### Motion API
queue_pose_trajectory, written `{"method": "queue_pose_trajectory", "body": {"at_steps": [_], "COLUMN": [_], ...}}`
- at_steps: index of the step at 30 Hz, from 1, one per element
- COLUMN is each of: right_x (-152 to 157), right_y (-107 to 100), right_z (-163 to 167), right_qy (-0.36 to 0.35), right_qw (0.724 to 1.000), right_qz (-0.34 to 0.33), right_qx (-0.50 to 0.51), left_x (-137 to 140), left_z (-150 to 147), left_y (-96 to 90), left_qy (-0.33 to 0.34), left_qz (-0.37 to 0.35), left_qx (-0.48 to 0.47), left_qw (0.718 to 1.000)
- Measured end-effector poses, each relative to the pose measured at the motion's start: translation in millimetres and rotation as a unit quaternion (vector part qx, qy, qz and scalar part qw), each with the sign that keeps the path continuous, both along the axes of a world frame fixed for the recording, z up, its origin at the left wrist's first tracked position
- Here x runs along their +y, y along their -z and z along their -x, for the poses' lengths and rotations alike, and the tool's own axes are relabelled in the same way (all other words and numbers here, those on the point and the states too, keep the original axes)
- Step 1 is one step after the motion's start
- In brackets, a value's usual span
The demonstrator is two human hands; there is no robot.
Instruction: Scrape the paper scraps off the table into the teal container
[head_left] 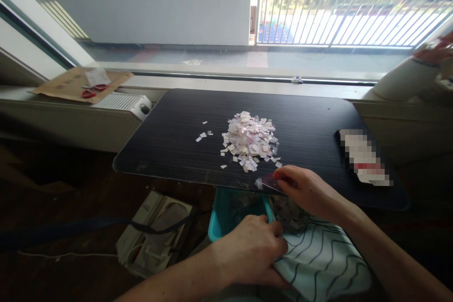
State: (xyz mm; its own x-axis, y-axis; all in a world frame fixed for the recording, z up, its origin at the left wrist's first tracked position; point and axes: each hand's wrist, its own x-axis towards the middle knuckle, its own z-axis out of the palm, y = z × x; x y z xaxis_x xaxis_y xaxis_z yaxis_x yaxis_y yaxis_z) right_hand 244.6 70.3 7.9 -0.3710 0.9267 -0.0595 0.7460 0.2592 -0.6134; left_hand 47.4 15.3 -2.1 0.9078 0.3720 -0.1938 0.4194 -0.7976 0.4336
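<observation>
Many scraps (250, 138) lie on the tabletop (173, 137), right hand (308, 189) pinching film (272, 182), left hand (251, 247) by the bin (216, 224), its hold unclear.

Through a wide, brightly lit glass window (226, 59), a flat grey wall (152, 2) and a barred metal fence (331, 5) are seen.
</observation>
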Motion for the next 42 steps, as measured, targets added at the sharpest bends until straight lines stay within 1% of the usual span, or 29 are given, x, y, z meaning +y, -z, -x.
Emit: {"method": "queue_pose_trajectory", "body": {"at_steps": [5,7,10,11,15,16,20,24,29,33,36,40,42], "right_x": [3.3,1.4,-3.6,-4.6,-3.7,-3.2,-1.8,0.2,-1.6,0.0,7.8,26.3,33.0], "right_y": [3.4,3.1,1.3,0.7,-1.6,-2.4,-6.5,-9.2,-9.5,-8.3,-8.5,-8.1,-7.2], "right_z": [0.8,4.8,12.3,13.7,10.2,8.2,1.4,-1.1,3.2,-1.8,-12.2,-27.8,-32.6], "right_qy": [0.029,0.002,-0.067,-0.074,-0.033,-0.034,-0.09,-0.059,-0.109,-0.067,-0.063,0.012,0.026], "right_qw": [0.999,1.0,0.997,0.996,0.999,0.999,0.995,0.998,0.993,0.998,0.998,0.994,0.988], "right_qz": [-0.035,-0.019,0.017,0.021,-0.002,0.002,0.04,0.017,0.047,0.02,0.002,-0.094,-0.119], "right_qx": [0.011,0.017,0.036,0.04,0.022,0.017,0.017,-0.002,0.01,0.004,-0.003,-0.053,-0.091], "left_x": [1.8,2.3,2.2,2.0,1.6,1.7,2.4,2.5,2.6,1.6,1.3,2.4,2.3], "left_z": [-8.1,-10.2,-11.0,-10.8,-8.9,-8.6,-7.7,-6.8,-6.1,-5.9,-3.6,6.7,14.1], "left_y": [-6.9,-7.8,-6.3,-5.6,-5.7,-6.3,-8.6,-8.8,-9.8,-9.3,-5.6,-0.6,-0.2], "left_qy": [0.023,0.027,0.028,0.027,0.025,0.024,0.021,0.022,0.023,0.019,0.007,-0.031,-0.055], "left_qz": [-0.021,-0.024,-0.025,-0.025,-0.023,-0.023,-0.023,-0.015,-0.009,-0.008,-0.013,-0.005,0.005], "left_qx": [0.012,0.014,0.005,0.003,0.012,0.013,0.016,0.023,0.025,0.03,0.013,-0.029,-0.038], "left_qw": [0.999,0.999,0.999,0.999,0.999,0.999,0.999,0.999,0.999,0.999,1.0,0.999,0.998]}}
